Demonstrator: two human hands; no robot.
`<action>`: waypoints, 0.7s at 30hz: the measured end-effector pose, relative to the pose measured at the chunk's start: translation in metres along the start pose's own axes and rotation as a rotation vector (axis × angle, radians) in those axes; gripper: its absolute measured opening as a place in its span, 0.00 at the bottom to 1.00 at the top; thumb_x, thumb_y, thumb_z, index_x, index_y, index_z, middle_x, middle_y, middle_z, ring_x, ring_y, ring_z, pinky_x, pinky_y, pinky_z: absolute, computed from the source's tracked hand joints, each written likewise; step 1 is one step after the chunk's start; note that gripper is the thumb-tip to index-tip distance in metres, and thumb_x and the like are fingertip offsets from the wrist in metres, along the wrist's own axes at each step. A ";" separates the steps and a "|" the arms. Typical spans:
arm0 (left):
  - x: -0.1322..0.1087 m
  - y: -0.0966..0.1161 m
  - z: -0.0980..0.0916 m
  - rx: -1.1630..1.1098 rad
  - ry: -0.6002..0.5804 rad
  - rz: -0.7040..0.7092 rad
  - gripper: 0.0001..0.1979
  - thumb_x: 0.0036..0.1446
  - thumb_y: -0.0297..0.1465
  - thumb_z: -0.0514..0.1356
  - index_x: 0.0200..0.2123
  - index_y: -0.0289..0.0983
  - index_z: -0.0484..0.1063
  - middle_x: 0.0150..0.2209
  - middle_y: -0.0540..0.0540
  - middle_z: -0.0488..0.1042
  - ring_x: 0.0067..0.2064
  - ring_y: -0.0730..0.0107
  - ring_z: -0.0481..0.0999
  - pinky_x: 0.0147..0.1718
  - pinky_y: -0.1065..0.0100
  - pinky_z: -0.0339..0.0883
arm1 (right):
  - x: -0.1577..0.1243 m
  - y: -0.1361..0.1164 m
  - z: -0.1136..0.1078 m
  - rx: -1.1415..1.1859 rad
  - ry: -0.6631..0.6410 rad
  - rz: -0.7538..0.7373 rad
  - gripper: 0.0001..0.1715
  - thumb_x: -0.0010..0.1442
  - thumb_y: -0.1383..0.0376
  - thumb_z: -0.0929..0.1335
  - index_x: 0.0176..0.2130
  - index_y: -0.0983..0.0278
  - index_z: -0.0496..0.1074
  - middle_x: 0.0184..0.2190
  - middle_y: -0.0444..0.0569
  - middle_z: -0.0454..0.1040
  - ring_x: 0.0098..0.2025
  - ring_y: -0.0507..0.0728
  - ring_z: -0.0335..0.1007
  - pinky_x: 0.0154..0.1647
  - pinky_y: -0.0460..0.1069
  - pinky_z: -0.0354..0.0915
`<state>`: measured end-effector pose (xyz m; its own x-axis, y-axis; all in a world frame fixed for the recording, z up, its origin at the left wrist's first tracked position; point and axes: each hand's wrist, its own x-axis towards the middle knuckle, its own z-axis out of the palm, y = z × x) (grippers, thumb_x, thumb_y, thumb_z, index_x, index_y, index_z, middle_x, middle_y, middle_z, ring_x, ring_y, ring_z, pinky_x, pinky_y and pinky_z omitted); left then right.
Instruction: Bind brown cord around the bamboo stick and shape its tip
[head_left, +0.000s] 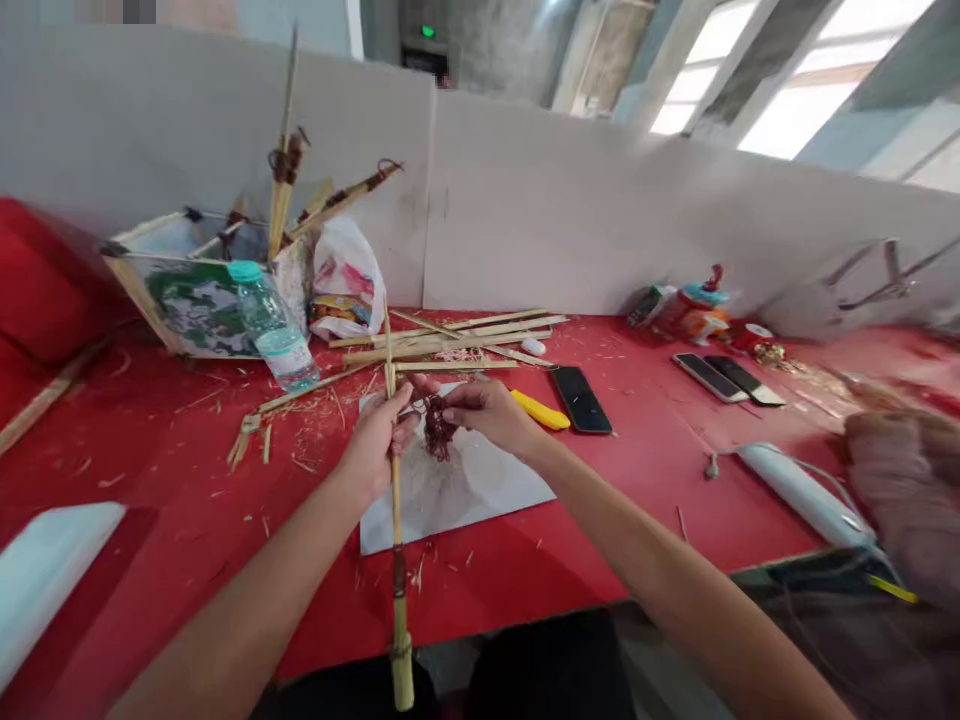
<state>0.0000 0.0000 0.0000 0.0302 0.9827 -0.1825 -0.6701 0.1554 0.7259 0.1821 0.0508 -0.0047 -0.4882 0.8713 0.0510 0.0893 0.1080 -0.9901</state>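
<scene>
My left hand (377, 437) is closed around a thin bamboo stick (397, 505) that stands roughly upright in the view. Brown cord is wound round the stick lower down, and its thick end (403, 675) hangs past the table's front edge. With fingertips pinched, my right hand (491, 412) grips a tangled bunch of dark brown cord (438, 428), just right of the stick. Strands of cord run between the two hands, but how they meet the stick is hidden by my fingers. Beneath lies a white sheet (480, 500) on the red table.
Split bamboo strips (450, 345) lie behind my hands. A water bottle (279, 335) and a box (202, 305) with bound bamboo pieces stand left. To the right are a yellow-handled tool (541, 410), phones (581, 398) and a white power strip (802, 490). A person's sleeve (892, 480) shows far right.
</scene>
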 end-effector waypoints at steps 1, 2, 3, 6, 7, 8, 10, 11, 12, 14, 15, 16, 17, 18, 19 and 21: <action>-0.001 -0.001 0.001 0.041 -0.002 -0.015 0.23 0.42 0.37 0.77 0.39 0.34 0.75 0.24 0.60 0.60 0.16 0.91 0.50 0.11 0.83 0.43 | -0.001 0.000 -0.001 0.022 0.015 0.011 0.14 0.51 0.57 0.78 0.32 0.65 0.79 0.27 0.47 0.79 0.29 0.54 0.75 0.32 0.50 0.70; -0.001 -0.003 0.002 0.082 -0.004 -0.024 0.23 0.43 0.37 0.77 0.39 0.34 0.75 0.24 0.60 0.60 0.16 0.90 0.50 0.11 0.83 0.42 | -0.003 -0.001 -0.002 0.038 0.031 0.021 0.15 0.51 0.56 0.78 0.32 0.65 0.78 0.26 0.47 0.79 0.28 0.54 0.74 0.31 0.50 0.70; -0.002 -0.004 0.003 0.123 -0.005 -0.028 0.22 0.44 0.37 0.77 0.40 0.35 0.75 0.24 0.60 0.60 0.16 0.90 0.50 0.10 0.82 0.41 | -0.004 -0.002 -0.002 0.048 0.047 0.027 0.16 0.51 0.55 0.78 0.31 0.64 0.78 0.25 0.46 0.79 0.27 0.54 0.74 0.30 0.50 0.70; -0.003 -0.009 0.004 0.269 -0.013 0.001 0.21 0.46 0.34 0.76 0.41 0.36 0.75 0.23 0.60 0.61 0.17 0.88 0.52 0.11 0.81 0.43 | -0.007 -0.007 -0.004 0.040 0.096 0.035 0.17 0.50 0.54 0.79 0.29 0.64 0.76 0.23 0.45 0.77 0.24 0.53 0.72 0.27 0.49 0.68; -0.003 -0.010 0.004 0.299 -0.011 0.021 0.21 0.46 0.34 0.76 0.42 0.36 0.75 0.22 0.59 0.61 0.17 0.87 0.53 0.11 0.81 0.44 | -0.008 -0.009 -0.005 0.021 0.116 0.030 0.17 0.50 0.54 0.79 0.29 0.64 0.76 0.22 0.45 0.77 0.24 0.52 0.72 0.26 0.49 0.67; -0.003 -0.011 0.003 0.313 -0.001 0.042 0.20 0.47 0.33 0.75 0.42 0.36 0.75 0.22 0.59 0.60 0.17 0.86 0.53 0.12 0.81 0.45 | -0.009 -0.010 -0.006 0.000 0.141 0.020 0.17 0.49 0.55 0.79 0.29 0.64 0.77 0.23 0.45 0.77 0.24 0.52 0.71 0.26 0.48 0.66; -0.002 -0.010 0.002 0.297 0.022 0.067 0.20 0.48 0.34 0.74 0.43 0.36 0.74 0.21 0.60 0.59 0.17 0.86 0.52 0.12 0.80 0.45 | -0.009 -0.014 -0.010 -0.030 0.195 0.001 0.16 0.48 0.56 0.80 0.29 0.64 0.77 0.24 0.45 0.77 0.25 0.51 0.71 0.27 0.48 0.65; -0.001 -0.010 0.001 0.278 0.030 0.070 0.20 0.48 0.33 0.74 0.43 0.37 0.74 0.21 0.60 0.58 0.17 0.86 0.51 0.12 0.80 0.44 | -0.010 -0.015 -0.012 -0.034 0.215 -0.003 0.17 0.48 0.55 0.80 0.29 0.64 0.78 0.24 0.45 0.77 0.25 0.51 0.70 0.27 0.47 0.65; 0.000 -0.009 0.001 0.262 0.037 0.067 0.19 0.48 0.33 0.74 0.42 0.37 0.75 0.21 0.60 0.57 0.17 0.87 0.50 0.12 0.80 0.43 | -0.010 -0.015 -0.015 -0.033 0.229 -0.003 0.17 0.47 0.55 0.80 0.29 0.64 0.78 0.24 0.45 0.77 0.25 0.51 0.70 0.27 0.47 0.65; 0.001 -0.007 0.000 0.244 0.046 0.060 0.18 0.48 0.33 0.74 0.42 0.36 0.75 0.23 0.59 0.61 0.16 0.87 0.50 0.12 0.80 0.42 | -0.012 -0.016 -0.020 -0.028 0.253 0.006 0.19 0.47 0.53 0.80 0.29 0.64 0.77 0.24 0.45 0.76 0.25 0.51 0.69 0.27 0.48 0.65; 0.002 -0.007 -0.001 0.241 0.044 0.059 0.18 0.48 0.33 0.74 0.42 0.36 0.75 0.24 0.57 0.65 0.17 0.88 0.51 0.12 0.80 0.43 | -0.012 -0.016 -0.023 -0.030 0.264 0.011 0.20 0.47 0.52 0.80 0.29 0.64 0.77 0.24 0.45 0.76 0.25 0.50 0.69 0.27 0.48 0.65; 0.002 -0.007 -0.001 0.241 0.037 0.060 0.18 0.49 0.33 0.73 0.42 0.36 0.74 0.27 0.55 0.70 0.17 0.88 0.51 0.13 0.81 0.43 | -0.013 -0.015 -0.025 -0.032 0.273 0.017 0.20 0.48 0.52 0.79 0.29 0.64 0.76 0.24 0.45 0.76 0.25 0.50 0.69 0.27 0.48 0.66; 0.002 -0.007 -0.002 0.241 0.027 0.061 0.18 0.49 0.33 0.73 0.42 0.37 0.74 0.29 0.52 0.74 0.17 0.89 0.52 0.13 0.81 0.44 | -0.013 -0.014 -0.026 -0.037 0.279 0.023 0.20 0.49 0.52 0.79 0.29 0.64 0.76 0.24 0.45 0.76 0.25 0.50 0.69 0.28 0.48 0.66; 0.002 -0.007 -0.002 0.242 0.016 0.061 0.18 0.49 0.33 0.73 0.42 0.37 0.74 0.32 0.50 0.77 0.17 0.89 0.52 0.13 0.81 0.44 | -0.013 -0.013 -0.027 -0.048 0.282 0.029 0.19 0.50 0.52 0.78 0.31 0.64 0.76 0.25 0.45 0.76 0.26 0.51 0.69 0.28 0.48 0.66; 0.002 -0.008 -0.002 0.242 0.009 0.059 0.18 0.49 0.33 0.73 0.42 0.36 0.74 0.33 0.49 0.78 0.17 0.89 0.53 0.13 0.81 0.44 | -0.013 -0.012 -0.028 -0.073 0.289 0.034 0.17 0.52 0.54 0.77 0.33 0.64 0.76 0.26 0.45 0.77 0.26 0.51 0.70 0.28 0.48 0.66; 0.001 -0.008 -0.003 0.245 0.013 0.054 0.18 0.49 0.33 0.73 0.41 0.36 0.73 0.31 0.49 0.78 0.17 0.88 0.53 0.14 0.81 0.44 | -0.011 -0.011 -0.030 -0.152 0.323 0.033 0.13 0.54 0.57 0.75 0.35 0.64 0.77 0.27 0.46 0.77 0.27 0.52 0.71 0.30 0.49 0.67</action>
<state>0.0035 -0.0003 -0.0079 -0.0116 0.9892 -0.1460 -0.4705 0.1235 0.8737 0.2128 0.0541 0.0092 -0.1857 0.9792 0.0819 0.2400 0.1260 -0.9626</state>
